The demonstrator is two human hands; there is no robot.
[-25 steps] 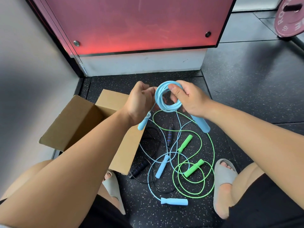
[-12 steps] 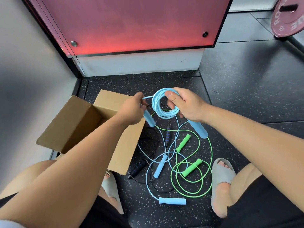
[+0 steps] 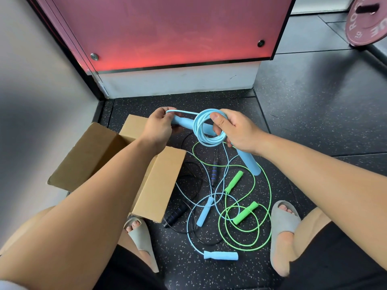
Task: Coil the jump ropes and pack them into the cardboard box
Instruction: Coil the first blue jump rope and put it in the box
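Blue jump rope (image 3: pixel 209 130) hangs coiled just beyond the far corner of the cardboard box (image 3: pixel 150 185); right hand (image 3: pixel 236 130) grip pinches the loops; left hand (image 3: pixel 159 126) grip is closed round one handle (image 3: pixel 182 122); light, springy cord, likely to unwind; best clamped across all loops.

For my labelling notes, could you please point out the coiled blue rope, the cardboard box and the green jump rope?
coiled blue rope (image 3: pixel 197 128), head view, left arc of the coil.
cardboard box (image 3: pixel 159 185), head view, outer side wall.
green jump rope (image 3: pixel 235 182), head view, upper handle.
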